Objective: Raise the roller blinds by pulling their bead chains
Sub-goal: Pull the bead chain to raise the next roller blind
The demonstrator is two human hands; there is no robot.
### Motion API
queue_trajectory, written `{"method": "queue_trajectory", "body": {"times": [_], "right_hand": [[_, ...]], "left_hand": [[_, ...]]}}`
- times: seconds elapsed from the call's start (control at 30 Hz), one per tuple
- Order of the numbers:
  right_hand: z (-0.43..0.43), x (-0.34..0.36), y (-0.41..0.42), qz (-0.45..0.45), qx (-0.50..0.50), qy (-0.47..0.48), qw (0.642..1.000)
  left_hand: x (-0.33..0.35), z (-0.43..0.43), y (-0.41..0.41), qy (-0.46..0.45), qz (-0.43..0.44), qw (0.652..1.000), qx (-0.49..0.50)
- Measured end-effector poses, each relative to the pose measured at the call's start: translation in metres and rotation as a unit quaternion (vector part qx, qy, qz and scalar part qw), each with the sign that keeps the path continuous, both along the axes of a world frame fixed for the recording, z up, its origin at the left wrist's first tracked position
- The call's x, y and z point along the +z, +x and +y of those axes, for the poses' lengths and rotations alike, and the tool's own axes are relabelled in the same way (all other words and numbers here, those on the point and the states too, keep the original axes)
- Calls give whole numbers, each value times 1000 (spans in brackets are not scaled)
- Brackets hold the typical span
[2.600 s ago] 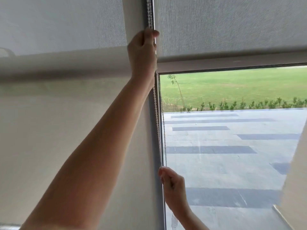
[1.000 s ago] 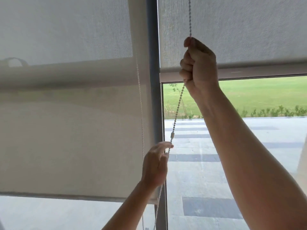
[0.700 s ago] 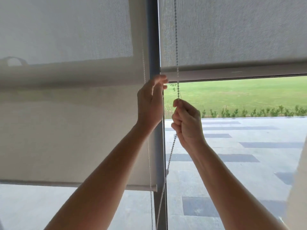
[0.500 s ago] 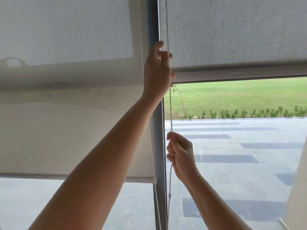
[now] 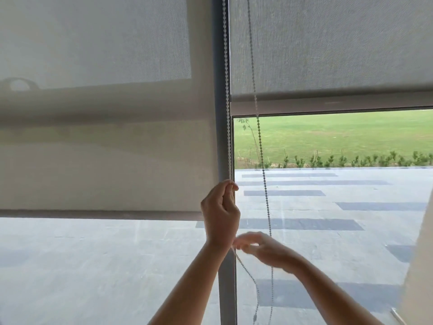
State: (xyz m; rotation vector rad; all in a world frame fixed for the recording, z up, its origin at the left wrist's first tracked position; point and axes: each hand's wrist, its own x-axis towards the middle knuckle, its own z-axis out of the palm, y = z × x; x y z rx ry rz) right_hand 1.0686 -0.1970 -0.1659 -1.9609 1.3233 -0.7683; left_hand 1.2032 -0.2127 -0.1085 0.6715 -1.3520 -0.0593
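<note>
While the left hand (image 5: 220, 212) is raised in front of the grey window post (image 5: 226, 289), its fingers (image 5: 230, 185) are pinched together on the white bead chain (image 5: 226, 90), which runs straight up along the post to the top of the view. Just below and to the right, the right hand (image 5: 264, 250) is motion-blurred, palm down; whether its fingers are closed on anything cannot be told, though a slack length of chain drops away from beneath it. A second, darker bead chain (image 5: 260, 146) hangs free in front of the right pane, slanting slightly rightward as it descends and passing behind the right hand down to the bottom of the view. The left roller blind (image 5: 105, 160) reaches lower, its bottom bar level with the left hand. The right roller blind (image 5: 328, 43) sits higher, its bottom bar (image 5: 328, 105) well above both hands. Through the uncovered glass show a paved terrace (image 5: 328, 231), a row of small shrubs and a lawn (image 5: 339, 134)
</note>
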Motion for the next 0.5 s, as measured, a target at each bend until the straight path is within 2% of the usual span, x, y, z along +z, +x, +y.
{"method": "queue_trajectory", "body": {"times": [0.07,0.13,0.23,0.3,0.37,0.5], "right_hand": [[-7,60,-6,-34,-9,-41,999],[-10,130,2,-163,-12,-100,981],[-4,235,19,-383,75,-144,909],[9,286,29,-483,144,-160,849],[20,312,31,-520,148,-194,818],[26,300,23,-537,95,-259,797]], "left_hand": [[-14,3,6,12,-1,1000,13],[-24,7,5,24,-5,1000,19],[-32,18,-12,19,-13,1000,15],[-30,26,-32,14,-17,1000,-4],[-30,34,-49,21,-20,999,-33],[-42,32,-52,24,-28,998,-45]]}}
